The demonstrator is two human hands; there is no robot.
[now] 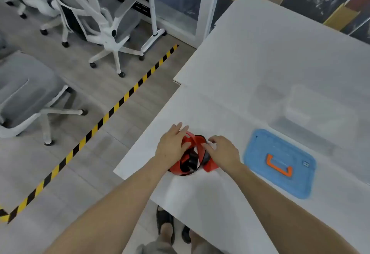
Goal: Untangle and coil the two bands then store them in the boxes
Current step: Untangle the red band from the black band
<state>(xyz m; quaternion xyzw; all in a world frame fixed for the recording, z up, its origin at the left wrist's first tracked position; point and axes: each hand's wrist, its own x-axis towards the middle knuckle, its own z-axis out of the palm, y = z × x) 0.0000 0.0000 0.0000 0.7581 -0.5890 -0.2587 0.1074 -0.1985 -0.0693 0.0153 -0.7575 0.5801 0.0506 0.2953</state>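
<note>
Loosely both hands (197, 146) touch tangled bands (190, 157).

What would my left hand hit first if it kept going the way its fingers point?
Probably nothing: the left hand points up-left of the tangled red and black bands, over bare white table; depth is unclear.

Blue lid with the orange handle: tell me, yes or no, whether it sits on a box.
No. The blue lid lies flat on the white table, apart from the clear box behind it.
</note>
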